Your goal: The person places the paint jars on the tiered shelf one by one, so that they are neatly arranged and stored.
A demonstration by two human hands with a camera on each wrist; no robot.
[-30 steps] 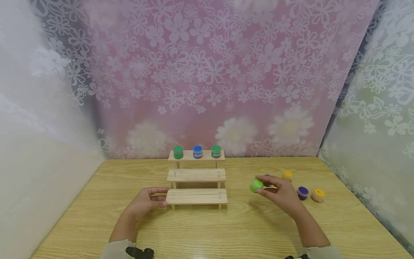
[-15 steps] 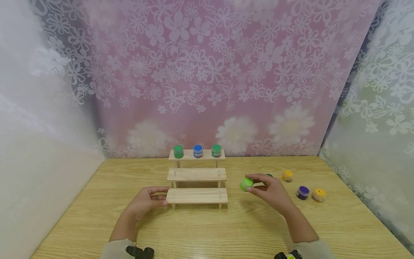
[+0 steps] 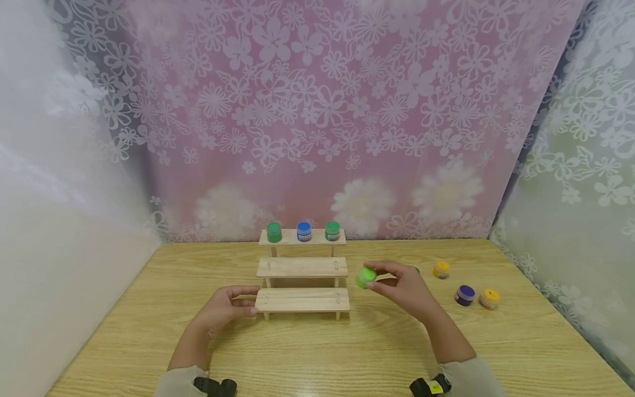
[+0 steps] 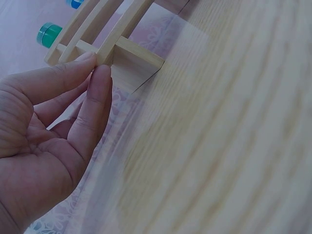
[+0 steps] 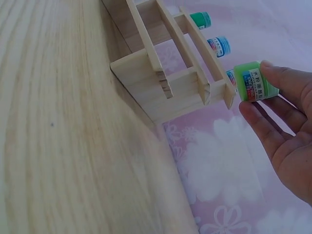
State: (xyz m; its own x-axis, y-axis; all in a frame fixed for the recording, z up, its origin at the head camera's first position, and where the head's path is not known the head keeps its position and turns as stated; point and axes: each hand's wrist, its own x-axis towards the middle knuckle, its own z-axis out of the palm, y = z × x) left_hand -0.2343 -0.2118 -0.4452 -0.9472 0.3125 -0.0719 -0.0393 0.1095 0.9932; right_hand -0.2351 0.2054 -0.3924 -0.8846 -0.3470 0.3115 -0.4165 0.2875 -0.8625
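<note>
A small wooden three-step display rack (image 3: 302,301) stands on the table. My left hand (image 3: 223,310) pinches the left end of its lowest step between thumb and fingers, as the left wrist view shows close up. My right hand (image 3: 404,289) holds a light green paint jar (image 3: 366,277) between thumb and fingertips, in the air just right of the rack. In the right wrist view the label of this paint jar (image 5: 251,83) faces the camera. On the top step sit a green jar (image 3: 274,232), a blue jar (image 3: 304,232) and another green jar (image 3: 332,231). The two lower steps bear no jars.
On the right of the table (image 3: 317,358) stand a yellow jar (image 3: 441,269), a purple jar (image 3: 465,295) and another yellow jar (image 3: 489,298). A dark jar behind my right hand is almost wholly hidden. A flowered pink curtain (image 3: 317,138) hangs behind the table.
My right hand has carried the light green jar leftward and slightly farther back, closer to the rack. My left hand has stayed at the rack's lowest step.
</note>
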